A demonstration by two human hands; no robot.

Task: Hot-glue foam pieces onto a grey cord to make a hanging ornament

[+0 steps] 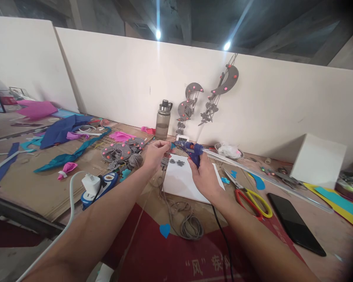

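Right hand (205, 177) is wrapped tight round the grip of a blue glue gun (193, 150), nozzle aimed left, clear glue stick (223, 158) poking out the back toward the right, black cord (222, 235) trailing down past the wrist toward the near edge. Left hand (155, 153) is raised just beside the nozzle, thumb and fingertips pressed together, pinching the top of a grey string (164, 172) that hangs down, a small grey cut-out hanging from it; holding it taut and lifted like that puts the string right at the gun tip, looks like. The string drops to a loose coil (190, 227) on the red mat (170, 258). Under the hands lies a white sheet (182, 184), probably there to catch drips, with another small grey flower piece (178, 161) on it. Right of it red-and-yellow scissors (250, 197), handles toward the person, within easy reach; further right a black phone (295, 223) flat on the table. Left of the arms a white charger (91, 183) sits plugged into a blue power strip (104, 186), white cable running off the near edge. Behind the left hand a heap of grey felt crescents with pink dots (122, 150). At the back wall stands a water bottle (163, 119), and finished grey crescent hangings (211, 96) are pinned on the wall, out of the mess. Blue and teal scraps (67, 145) litter the cardboard (32, 184) on the left; a white box (317, 158) stands far right.
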